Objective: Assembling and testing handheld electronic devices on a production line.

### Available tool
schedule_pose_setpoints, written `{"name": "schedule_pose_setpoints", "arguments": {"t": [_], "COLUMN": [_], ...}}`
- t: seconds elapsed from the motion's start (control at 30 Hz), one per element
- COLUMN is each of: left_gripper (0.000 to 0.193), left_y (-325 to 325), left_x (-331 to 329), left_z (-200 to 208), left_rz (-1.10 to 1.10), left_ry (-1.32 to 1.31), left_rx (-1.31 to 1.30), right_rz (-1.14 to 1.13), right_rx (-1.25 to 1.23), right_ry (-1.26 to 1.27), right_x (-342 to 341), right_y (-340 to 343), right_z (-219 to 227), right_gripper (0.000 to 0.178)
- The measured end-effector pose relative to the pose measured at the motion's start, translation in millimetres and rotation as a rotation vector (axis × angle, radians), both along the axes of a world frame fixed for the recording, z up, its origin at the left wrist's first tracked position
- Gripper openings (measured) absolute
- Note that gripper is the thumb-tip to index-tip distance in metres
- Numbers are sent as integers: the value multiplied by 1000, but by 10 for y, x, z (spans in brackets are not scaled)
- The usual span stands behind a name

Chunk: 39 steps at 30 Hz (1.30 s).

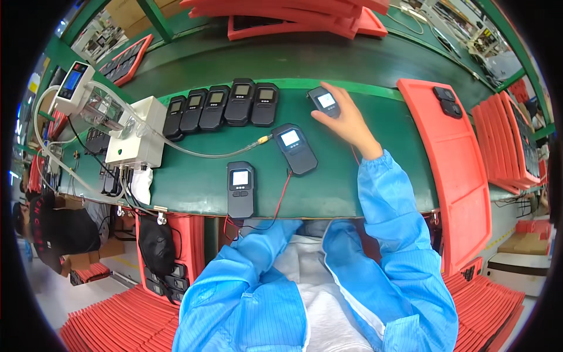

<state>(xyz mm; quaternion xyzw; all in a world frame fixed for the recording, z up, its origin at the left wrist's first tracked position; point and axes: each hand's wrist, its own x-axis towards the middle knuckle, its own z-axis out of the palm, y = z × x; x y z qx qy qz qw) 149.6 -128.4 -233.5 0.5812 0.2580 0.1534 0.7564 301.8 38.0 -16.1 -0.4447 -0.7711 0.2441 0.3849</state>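
"What is the right hand doing?"
"It's pinching a black gadget in the upper middle. The gadget is poking out at the hand's left."
"And the left hand?"
"It's hiding, so I can't tell."

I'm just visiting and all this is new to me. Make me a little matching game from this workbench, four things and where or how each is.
1. Right hand
2. Clear tube
3. Long red tray
4. Row of black devices

A. Has a yellow tip
B. Five, side by side
C. On a lit device
D. At the right, with black things near its far end

Pairs: 1-C, 2-A, 3-D, 4-B
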Motion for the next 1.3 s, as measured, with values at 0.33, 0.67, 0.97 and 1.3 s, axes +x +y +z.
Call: {"name": "schedule_pose_setpoints", "arguments": {"t": [0.33,0.67,0.97,1.3], "left_gripper": [34,34,35,36], "left_y": [-637,-733,-1106,-149], "left_x": [-477,-584,-985,-1229], "left_z": [-10,68,139,3073], "left_rz": [-21,-227,-105,-438], "left_ry": [149,253,406,97], "left_rx": [40,123,179,726], "right_rz": [-1,-20,23,-96], "right_rx": [-33,-204,-145,-236], "right_ry": [-15,31,-23,182], "right_x": [-79,-7,-62,-154], "right_y": [-38,-45,-41,-63], "right_z": [57,105,68,82], "right_gripper": [68,80,91,87]}}
